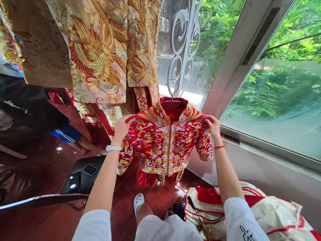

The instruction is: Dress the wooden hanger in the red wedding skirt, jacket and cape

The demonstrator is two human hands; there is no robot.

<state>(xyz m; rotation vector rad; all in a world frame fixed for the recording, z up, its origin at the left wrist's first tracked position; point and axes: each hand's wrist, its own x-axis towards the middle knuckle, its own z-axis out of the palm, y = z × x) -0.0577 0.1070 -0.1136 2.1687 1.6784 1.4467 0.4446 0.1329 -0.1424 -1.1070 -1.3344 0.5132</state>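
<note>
A short red jacket [152,144], thickly embroidered in gold and silver, hangs upright on a hanger [173,101] in front of me. Its front is closed down the middle, and red tassels [146,179] dangle below the hem. My left hand [122,129] pinches the shoulder on the left side of the view. The opposite shoulder is gripped between the thumb and fingers of my right hand [213,126]. The hanger's hook rises above the collar near a white scrolled window grille [182,36].
Gold embroidered garments [99,57] hang at the upper left. Windows [283,90] run along the right. White garment bags with red trim [278,214] lie at lower right. A black chair [97,160] carries two dark flat objects. Another person's leg [84,144] shows at left.
</note>
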